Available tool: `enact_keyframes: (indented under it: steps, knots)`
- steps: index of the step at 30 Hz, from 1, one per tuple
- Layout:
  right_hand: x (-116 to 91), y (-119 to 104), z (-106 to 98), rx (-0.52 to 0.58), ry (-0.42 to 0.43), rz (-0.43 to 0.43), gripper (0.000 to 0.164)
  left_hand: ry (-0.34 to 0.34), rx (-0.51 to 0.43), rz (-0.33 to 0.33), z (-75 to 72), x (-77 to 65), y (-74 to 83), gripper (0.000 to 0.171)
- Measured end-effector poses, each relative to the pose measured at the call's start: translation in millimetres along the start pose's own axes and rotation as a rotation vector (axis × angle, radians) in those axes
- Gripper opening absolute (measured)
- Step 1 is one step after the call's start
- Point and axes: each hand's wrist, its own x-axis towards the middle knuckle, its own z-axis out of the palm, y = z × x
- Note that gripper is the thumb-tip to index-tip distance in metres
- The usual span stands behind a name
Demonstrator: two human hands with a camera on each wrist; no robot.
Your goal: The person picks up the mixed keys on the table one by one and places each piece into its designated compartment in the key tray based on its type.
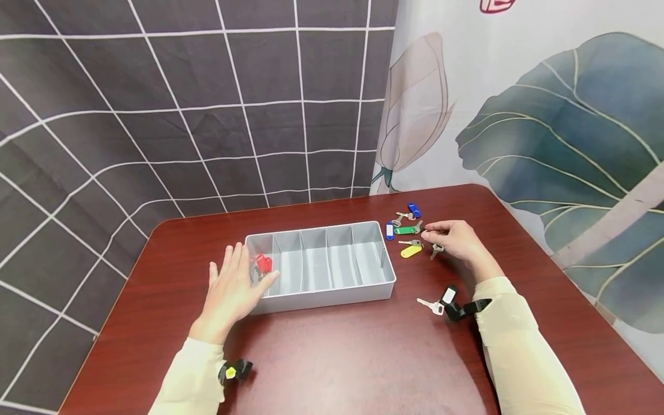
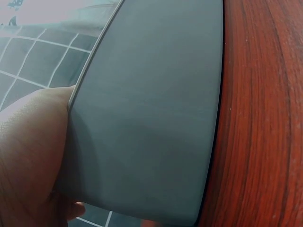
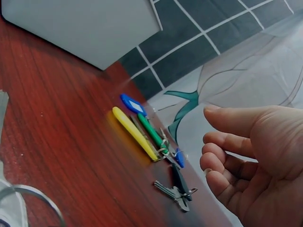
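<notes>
My left hand (image 1: pixel 228 294) rests at the left end of a grey tray (image 1: pixel 327 298), its fingers straight and thumb over the front rim. A red key tag (image 1: pixel 264 263) lies in the leftmost compartment. In the left wrist view the tray's front wall (image 2: pixel 147 104) fills most of the picture. To the tray's right, my right hand (image 1: pixel 459 239) hovers beside several tagged keys, thumb apart from its loosely bent fingers. Nearest it are a key (image 1: pixel 437 249) with a black tag (image 3: pixel 178 177), a green tag (image 1: pixel 406 230) and a yellow tag (image 1: pixel 411 251).
Two blue tags (image 1: pixel 389 231) with keys lie between the tray and the table's back edge. Another black tag (image 1: pixel 449 294) with a key (image 1: pixel 432 306) lies by my right wrist. Dividers split the tray into several compartments. A dark gridded curtain (image 1: pixel 270 132) hangs behind the red-brown table (image 1: pixel 332 357).
</notes>
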Motion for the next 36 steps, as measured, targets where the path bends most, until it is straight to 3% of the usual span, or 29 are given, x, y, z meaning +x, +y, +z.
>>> enact_keyframes:
  steps: [19, 36]
  knots:
    - [7.2, 5.8, 16.5, -0.077, -0.061, 0.029, 0.049, -0.006, 0.0, 0.005, -0.8, -0.4, -1.9, 0.108]
    - [14.7, 12.4, 28.0, -0.271, 0.016, -0.012, 0.036, -0.01, 0.012, 0.002, -0.7, 0.2, 0.1, 0.108]
